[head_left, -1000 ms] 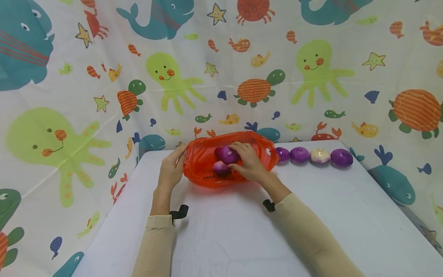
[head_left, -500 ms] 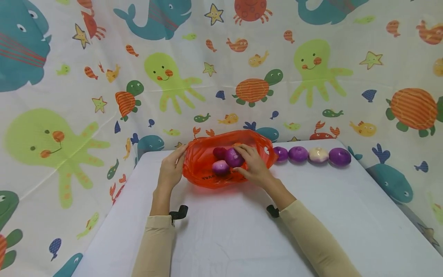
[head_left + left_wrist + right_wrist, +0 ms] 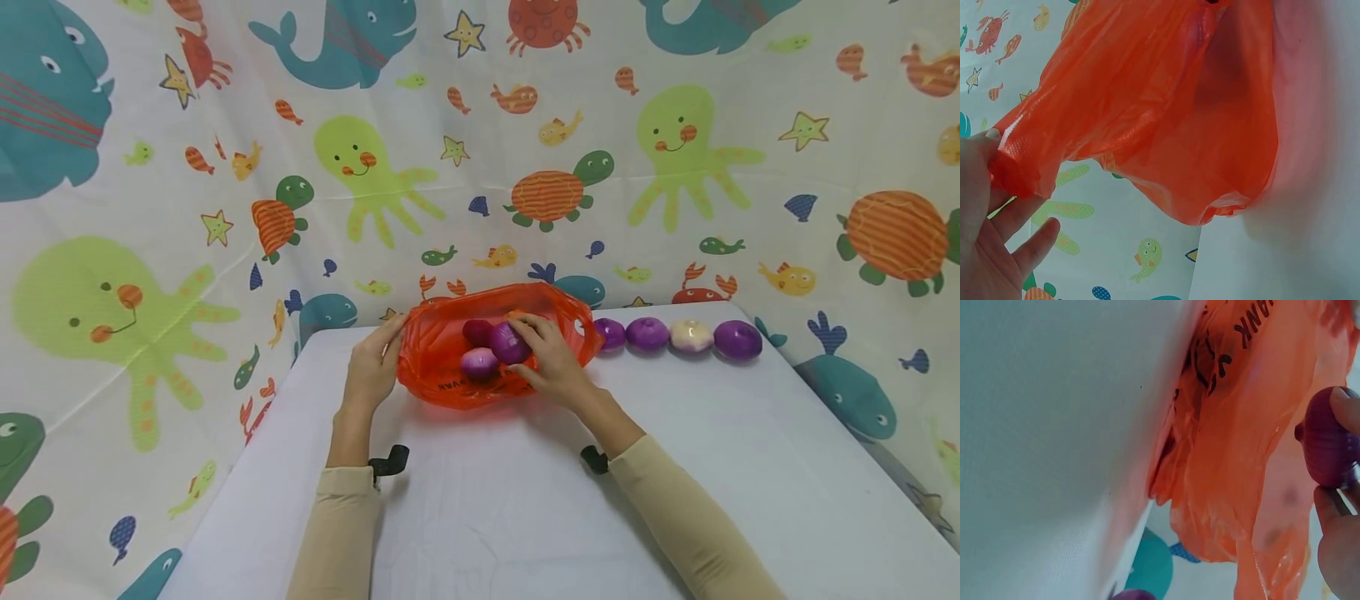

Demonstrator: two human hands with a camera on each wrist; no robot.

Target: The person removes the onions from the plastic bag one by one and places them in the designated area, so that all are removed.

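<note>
An orange-red plastic bag [image 3: 435, 342] stands with its mouth spread at the back of the table. My left hand [image 3: 371, 371] grips the bag's left rim; the left wrist view shows the thumb and fingers [image 3: 1016, 219] pinching the film. Over the bag's mouth, my right hand [image 3: 558, 367] holds a purple onion [image 3: 510, 342] between thumb and fingertips, its pointed end visible in the right wrist view. Inside the bag lie a paler purple onion [image 3: 478, 363] and a dark red one [image 3: 476, 332], partly hidden behind the held onion.
Right of the bag, a row along the table's back holds purple onions [image 3: 647, 334] and a whitish one [image 3: 691, 337]. A patterned cloth [image 3: 480, 108] hangs behind the white table [image 3: 480, 517]. Each wrist wears a small black camera [image 3: 388, 460].
My right hand has shifted slightly right and nearer with the held onion, uncovering more of the dark red one. The left hand keeps its hold on the bag's rim.
</note>
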